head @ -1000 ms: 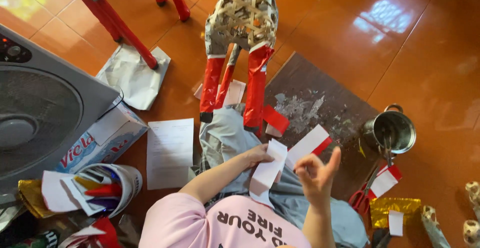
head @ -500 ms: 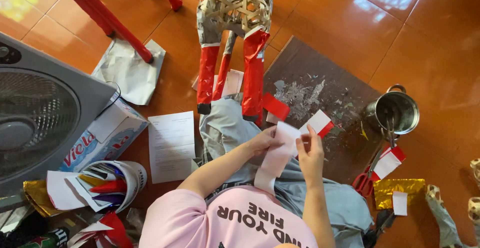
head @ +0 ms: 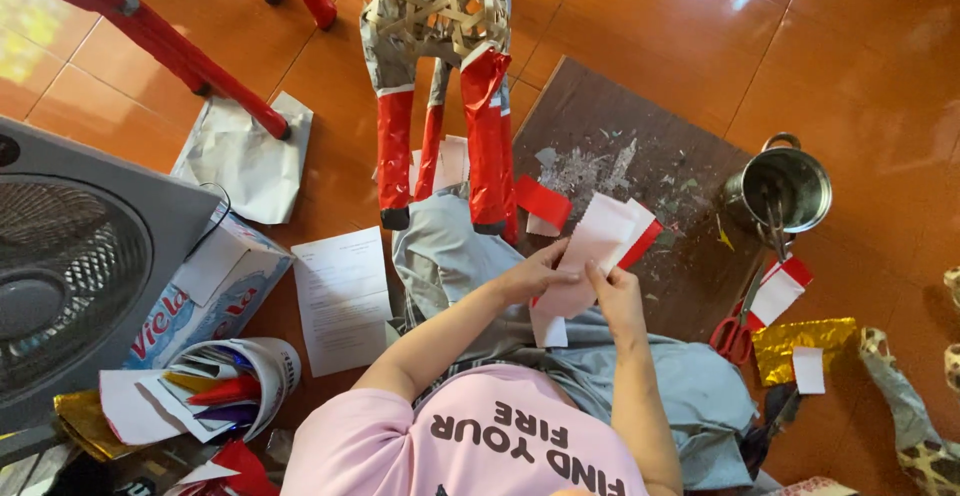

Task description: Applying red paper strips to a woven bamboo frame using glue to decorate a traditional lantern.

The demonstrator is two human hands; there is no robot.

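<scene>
Both of my hands hold a pale paper strip (head: 598, 248) with a red piece behind it, above my lap. My left hand (head: 530, 276) pinches its left edge, while my right hand (head: 615, 301) grips its lower right part. Just beyond stands a woven bamboo animal frame (head: 440, 6), partly papered in grey, its legs (head: 485, 136) wrapped in red. A loose red paper piece (head: 545, 203) lies by its foot on a dark board (head: 650, 126).
A metal pot (head: 785, 186), red-handled scissors (head: 735, 331) and gold foil (head: 810, 341) lie to the right. On the left are a grey fan (head: 70, 266), a cardboard box (head: 215, 286), a printed sheet (head: 340, 296) and a tub of paper scraps (head: 245, 386). Red stool legs (head: 190, 56) stand behind.
My right hand, raised and apart a second ago, has come down onto the paper strip beside my left hand. The view has shifted slightly toward the frame.
</scene>
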